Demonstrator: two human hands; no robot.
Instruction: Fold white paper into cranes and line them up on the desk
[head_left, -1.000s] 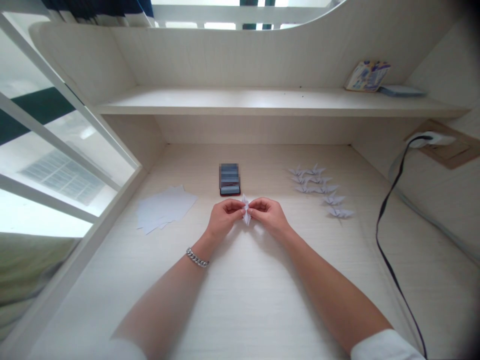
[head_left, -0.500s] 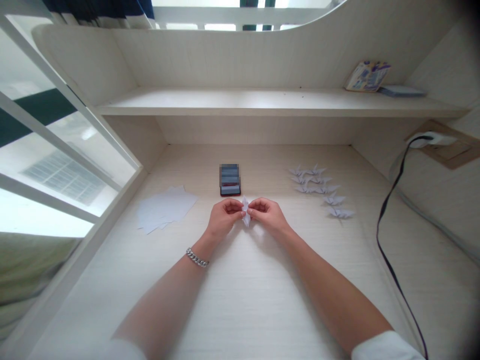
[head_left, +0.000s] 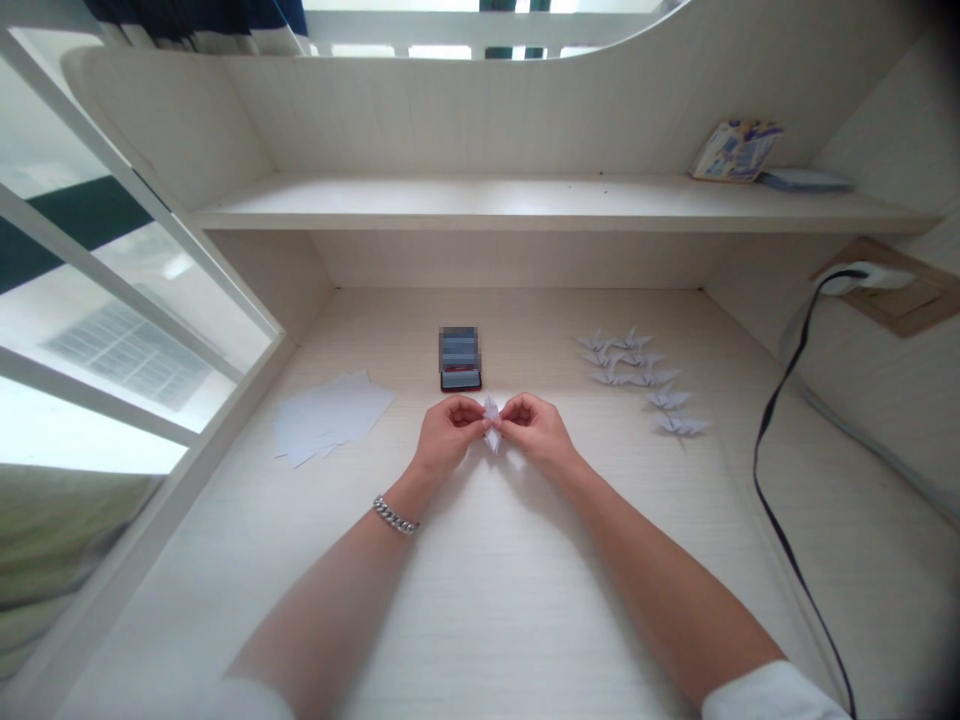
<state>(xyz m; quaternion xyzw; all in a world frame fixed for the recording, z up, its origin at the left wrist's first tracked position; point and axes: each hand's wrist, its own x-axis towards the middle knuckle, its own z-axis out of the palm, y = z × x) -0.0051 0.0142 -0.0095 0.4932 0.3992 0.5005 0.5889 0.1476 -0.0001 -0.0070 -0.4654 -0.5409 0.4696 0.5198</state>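
The small folded paper [head_left: 492, 438] is what I watch first: it sits pinched between the two hands, a pointed tip showing on the far side of the fingers and another on the near side. The fingers of the left hand [head_left: 448, 432] are closed to a fine pinch on its left edge; those of the right hand [head_left: 537, 430] mirror them on its right. I cannot tell whether the piece touches the surface [head_left: 480, 600] or hangs just above it.

I judge the step in hand to be late shaping — working a crease or easing the sides apart — rather than first folding, since the piece is already narrow and pointed. The next move, as I read it, calls for a light, even pull or press from both sides; too much on one side could skew or tear it.

Just beyond the fingers and slightly left, I see a phone-like device [head_left: 460, 380] with its screen blurred. Left of the fingers lies a loose fan of white sheets [head_left: 330, 415]. To their right, a little farther off, stand winged paper figures [head_left: 667, 400] — grouped close together — and well past those a dark cord [head_left: 771, 402] trails down.
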